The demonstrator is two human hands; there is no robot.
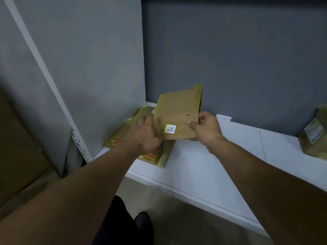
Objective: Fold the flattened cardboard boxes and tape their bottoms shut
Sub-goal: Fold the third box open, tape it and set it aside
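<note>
A flattened brown cardboard box (pixel 178 112) with a small white barcode label is lifted and tilted above the white shelf (pixel 203 165). My left hand (pixel 145 133) grips its left edge, thumb on the front face. My right hand (pixel 207 128) pinches its right edge, thumb on the front near a strip of clear tape. Under and left of the box lies a stack of flattened boxes (pixel 123 138) wrapped in yellowish film, in the shelf's back left corner.
A folded, taped cardboard box (pixel 315 137) stands at the shelf's right end. Grey panels close the back and left side. Large brown cartons (pixel 19 156) stand on the floor at left. My dark shoe (pixel 143 221) shows below the shelf edge.
</note>
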